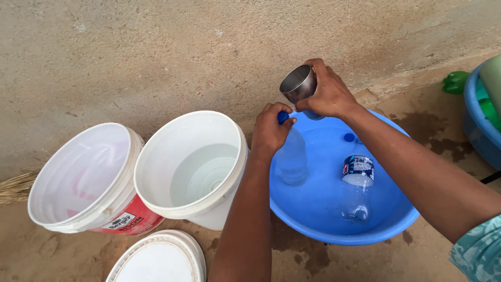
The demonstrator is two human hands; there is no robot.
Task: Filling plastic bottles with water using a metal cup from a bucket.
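Note:
My left hand [269, 130] grips the blue-capped neck of a clear plastic bottle [292, 159] that stands upright in a blue basin [323, 214]. Just above and to its right, my right hand [326, 91] holds a small steel cup [297, 83], tilted with its mouth facing left. A second clear bottle [356, 190] with a blue label lies in the basin. A loose blue cap [349, 137] rests on the basin's bottom near that bottle's mouth.
A white bucket [156, 156] with water in it stands left of the basin. A white and red bucket [47, 183] stands further left. A white lid [156, 258] lies at the bottom. A broom [15, 187] is at the left edge; another blue tub [477, 125] at the right.

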